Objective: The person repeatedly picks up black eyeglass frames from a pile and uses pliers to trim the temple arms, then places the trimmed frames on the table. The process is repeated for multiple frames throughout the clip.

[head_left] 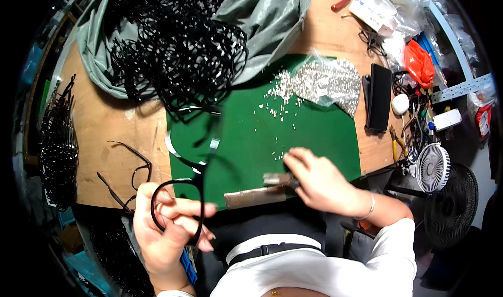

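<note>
My left hand (pixel 162 231), at the lower left, holds a black eyeglass frame (pixel 198 180) upright by its lower rim; the frame's upper part is blurred. My right hand (pixel 325 184) grips a metal hand tool (pixel 276 179), apparently pliers, just above a narrow metallic strip (pixel 246 197) on the near edge of the green mat (pixel 236 140). Small silver pieces (pixel 284 90) lie scattered on the mat, several close to my right fingertips. Behind them rests a clear plastic bag (pixel 327 85) full of the same pieces.
A grey-green sack (pixel 262 24) holds tangled black frames (pixel 173 51). More frames (pixel 57 145) lie left, with loose pairs (pixel 141 171) on the wooden table (pixel 105 119). At right are a black case (pixel 378 98), yellow pliers (pixel 395 145), a red bag (pixel 418 61), white fan (pixel 432 167) and black fan (pixel 450 208).
</note>
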The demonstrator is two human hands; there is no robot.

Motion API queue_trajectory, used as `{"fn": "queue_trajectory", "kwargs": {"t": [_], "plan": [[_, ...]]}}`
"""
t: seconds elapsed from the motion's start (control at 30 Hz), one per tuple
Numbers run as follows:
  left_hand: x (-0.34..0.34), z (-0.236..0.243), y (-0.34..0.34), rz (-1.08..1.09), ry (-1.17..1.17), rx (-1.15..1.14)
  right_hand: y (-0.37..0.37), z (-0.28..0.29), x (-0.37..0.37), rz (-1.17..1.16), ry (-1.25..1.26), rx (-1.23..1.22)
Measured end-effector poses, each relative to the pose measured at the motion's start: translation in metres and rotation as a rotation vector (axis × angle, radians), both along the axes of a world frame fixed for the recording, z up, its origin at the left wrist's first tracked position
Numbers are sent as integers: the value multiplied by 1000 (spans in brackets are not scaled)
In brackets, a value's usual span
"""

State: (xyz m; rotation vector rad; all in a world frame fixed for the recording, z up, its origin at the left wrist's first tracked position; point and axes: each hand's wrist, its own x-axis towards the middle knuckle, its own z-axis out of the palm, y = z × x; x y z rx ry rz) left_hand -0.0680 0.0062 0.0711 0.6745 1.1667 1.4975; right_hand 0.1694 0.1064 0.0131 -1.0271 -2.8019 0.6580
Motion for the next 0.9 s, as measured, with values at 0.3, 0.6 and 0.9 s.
{"fn": "queue_trajectory", "kwargs": {"t": [0.3, 0.6, 0.9], "plan": [[44, -45, -14, 133, 148, 3, 34, -33, -16, -162, 55, -229], [41, -55, 6, -103, 147, 193, 27, -36, -26, -11, -31, 7], [60, -59, 6, 14, 535, 264, 5, 13, -27, -194, 555, -705]]}}
